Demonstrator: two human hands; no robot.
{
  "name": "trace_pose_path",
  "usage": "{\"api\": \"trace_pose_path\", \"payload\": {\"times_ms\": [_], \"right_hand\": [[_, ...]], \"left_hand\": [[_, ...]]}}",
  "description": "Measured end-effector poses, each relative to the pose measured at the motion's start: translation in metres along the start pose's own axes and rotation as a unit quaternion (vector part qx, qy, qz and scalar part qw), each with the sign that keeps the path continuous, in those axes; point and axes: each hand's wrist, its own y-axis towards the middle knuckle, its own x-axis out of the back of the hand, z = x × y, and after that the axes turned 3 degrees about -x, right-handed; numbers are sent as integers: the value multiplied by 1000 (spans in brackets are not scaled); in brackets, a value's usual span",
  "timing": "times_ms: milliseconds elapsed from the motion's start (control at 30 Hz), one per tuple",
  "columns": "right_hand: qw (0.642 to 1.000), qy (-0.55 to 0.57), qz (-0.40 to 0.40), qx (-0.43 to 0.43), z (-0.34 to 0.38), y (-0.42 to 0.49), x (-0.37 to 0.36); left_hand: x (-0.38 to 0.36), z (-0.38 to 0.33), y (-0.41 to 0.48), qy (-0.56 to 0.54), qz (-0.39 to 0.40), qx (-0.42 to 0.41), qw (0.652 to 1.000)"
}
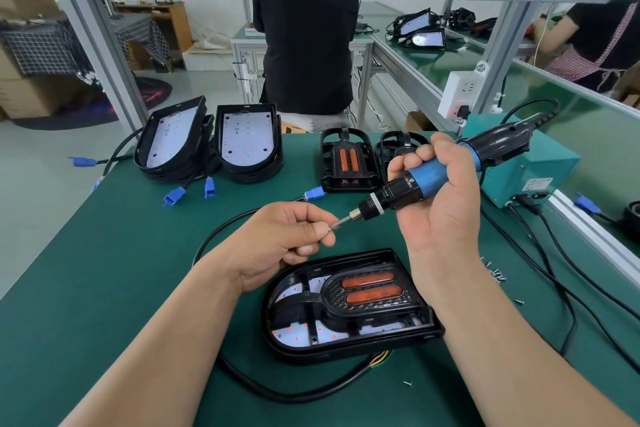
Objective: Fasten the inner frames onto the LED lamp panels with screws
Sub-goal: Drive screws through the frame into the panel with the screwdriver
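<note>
A black LED lamp panel lies on the green table in front of me, with a black inner frame carrying two orange reflectors set in it. Above it, my right hand grips a blue and black electric screwdriver, its bit pointing left. My left hand pinches a small screw against the bit tip. Both hands hover over the panel without touching it.
Two stacks of lamp panels with blue connectors stand at the back left; spare inner frames lie at the back centre. A teal power box sits right, with cables. Loose screws are scattered right. People work beyond the table.
</note>
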Motion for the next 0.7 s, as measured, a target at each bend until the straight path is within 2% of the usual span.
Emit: {"api": "trace_pose_path", "payload": {"times_ms": [133,367,700], "right_hand": [[1000,-20,8,-7,1,1,-2],[997,-47,-40,-33,-1,5,-1],[998,-46,-35,-18,1,4,2]], "left_hand": [[-1,1,0,-1,-7,-5,1000],[0,3,0,11,-23,-21,999],[-4,2,-1,19,-19,-19,999]]}}
